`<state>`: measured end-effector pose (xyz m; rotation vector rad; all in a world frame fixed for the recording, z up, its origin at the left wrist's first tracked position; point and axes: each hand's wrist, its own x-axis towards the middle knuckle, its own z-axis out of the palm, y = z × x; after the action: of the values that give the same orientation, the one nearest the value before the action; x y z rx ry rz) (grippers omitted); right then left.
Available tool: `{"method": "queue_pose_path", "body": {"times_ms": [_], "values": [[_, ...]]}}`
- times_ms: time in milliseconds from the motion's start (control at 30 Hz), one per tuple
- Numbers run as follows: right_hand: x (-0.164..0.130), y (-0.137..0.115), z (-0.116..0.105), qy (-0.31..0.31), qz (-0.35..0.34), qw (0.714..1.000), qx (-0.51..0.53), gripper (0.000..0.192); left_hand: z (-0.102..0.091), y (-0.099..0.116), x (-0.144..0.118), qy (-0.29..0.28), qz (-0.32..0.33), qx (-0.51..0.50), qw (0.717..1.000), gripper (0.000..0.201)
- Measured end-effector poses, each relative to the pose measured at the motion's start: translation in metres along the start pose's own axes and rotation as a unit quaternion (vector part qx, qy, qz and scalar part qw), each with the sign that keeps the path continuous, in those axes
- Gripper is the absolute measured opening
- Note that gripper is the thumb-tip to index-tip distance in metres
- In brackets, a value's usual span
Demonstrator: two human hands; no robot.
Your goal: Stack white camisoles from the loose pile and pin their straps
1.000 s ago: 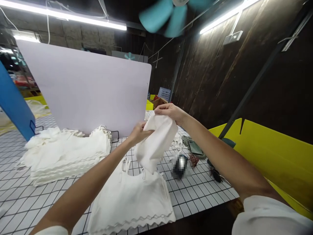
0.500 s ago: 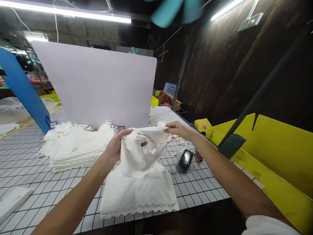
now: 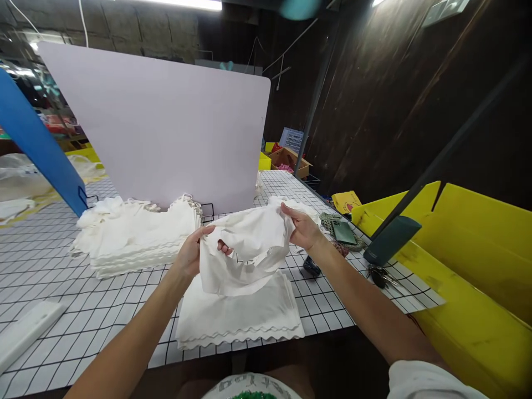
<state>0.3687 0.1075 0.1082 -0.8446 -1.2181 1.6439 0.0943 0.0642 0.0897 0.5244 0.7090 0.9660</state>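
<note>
A soft white cloth piece [image 3: 245, 249] is held up just above the table, bunched and folded over itself, the fabric looking thin, matte and a bit crumpled. It's pinched at its left edge by the left hand [image 3: 192, 256], thumb on top and fingers curled under, and gripped at its upper right corner by the right hand [image 3: 303, 228], closed tight on the cloth. Right below it a flat stack of the same white pieces [image 3: 241, 316] is laid, with scalloped, wavy bottom edges lined up near the table's front edge. A second, taller pile [image 3: 137, 238] is seen to the left, messier, with thin straps sticking out at the back. So two stacks are counted, plus the one piece in hand. Everything is set on a white table [image 3: 58, 282] printed with a black grid, and a fair bit of bare grid is left between the two piles and at the front left. A pale lilac board [image 3: 166, 122] is stood upright behind the piles, closing off the back. To the right, a green phone [image 3: 343, 233] and a bunch of keys [image 3: 380, 275] are lying near the table's edge, and a yellow bin [image 3: 469, 260] is parked just beside that edge.
</note>
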Motion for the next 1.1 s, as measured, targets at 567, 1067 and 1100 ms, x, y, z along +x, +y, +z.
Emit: {"method": "queue_pose_path", "body": {"times_ms": [567,1067,1100], "values": [[0.001,-0.009,-0.011,0.128,-0.188,0.842,-0.489,0.017,-0.035,-0.001,0.027,0.193,0.355,0.372,0.836,0.022],[0.043,-0.062,0.019,-0.071,0.029,0.991,-0.108,0.020,0.000,0.014,0.065,0.056,0.362,0.427,0.827,0.028],[0.044,-0.064,0.023,-0.095,0.029,0.989,-0.107,0.019,0.010,0.009,0.064,-0.006,0.343,0.398,0.851,0.031]]}}
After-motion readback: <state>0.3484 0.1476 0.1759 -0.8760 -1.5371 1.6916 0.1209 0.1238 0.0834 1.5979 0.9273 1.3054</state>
